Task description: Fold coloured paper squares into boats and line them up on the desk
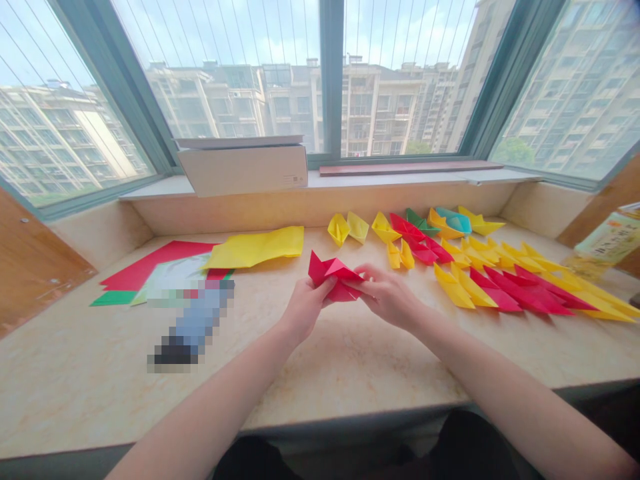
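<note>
A red folded paper boat is held a little above the counter, between both hands. My left hand grips its left underside, thumb on the near face. My right hand pinches its right end between thumb and fingers. The boat has raised points at its left and middle, and the fingers hide part of its lower edge. To the right stand rows of finished paper boats, among them yellow ones and red ones. Two more yellow boats sit just beyond my right hand.
Yellow paper sheets and red sheets lie on the stone counter at left, near a blurred-out object. A white box rests on the window ledge. A bottle stands at far right.
</note>
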Tool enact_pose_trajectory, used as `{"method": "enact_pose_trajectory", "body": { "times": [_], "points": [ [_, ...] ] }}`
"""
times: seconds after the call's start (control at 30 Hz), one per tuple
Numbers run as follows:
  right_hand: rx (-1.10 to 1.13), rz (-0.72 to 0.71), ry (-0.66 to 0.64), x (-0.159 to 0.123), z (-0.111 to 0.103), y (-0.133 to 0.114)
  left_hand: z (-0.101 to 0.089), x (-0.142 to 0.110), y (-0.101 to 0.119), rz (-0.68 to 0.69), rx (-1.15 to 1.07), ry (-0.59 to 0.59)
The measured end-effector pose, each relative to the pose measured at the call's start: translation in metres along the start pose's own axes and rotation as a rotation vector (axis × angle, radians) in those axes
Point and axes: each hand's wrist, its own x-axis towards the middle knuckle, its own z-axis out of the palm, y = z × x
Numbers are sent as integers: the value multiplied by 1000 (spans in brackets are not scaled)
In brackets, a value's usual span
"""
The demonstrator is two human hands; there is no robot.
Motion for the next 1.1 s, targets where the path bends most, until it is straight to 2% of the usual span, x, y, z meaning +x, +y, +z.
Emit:
{"method": "enact_pose_trajectory", "body": {
  "times": [0.17, 0.33, 0.4, 0.53, 0.77, 1.0, 1.1],
  "points": [
    [-69, -14, -42, 2, -2, -6, 0, 0, 3, 27, 20, -3],
    [175, -22, -21, 3, -6, -10, 1, 0, 7, 61, 5, 44],
    [292, 16, 45, 2, -4, -11, 2, 1, 8, 50, 4, 90],
    [518, 208, 252, 4, 4, -13, 3, 2, 6, 40, 1, 117],
    [590, 239, 182, 10, 15, -16, 5, -2, 4, 49, 37, 104],
    [596, 269, 210, 11, 17, -16, 5, -4, 2, 37, 41, 22],
    [587, 297, 179, 10, 14, -13, 3, -3, 2, 28, 98, -15]
  ]
}}
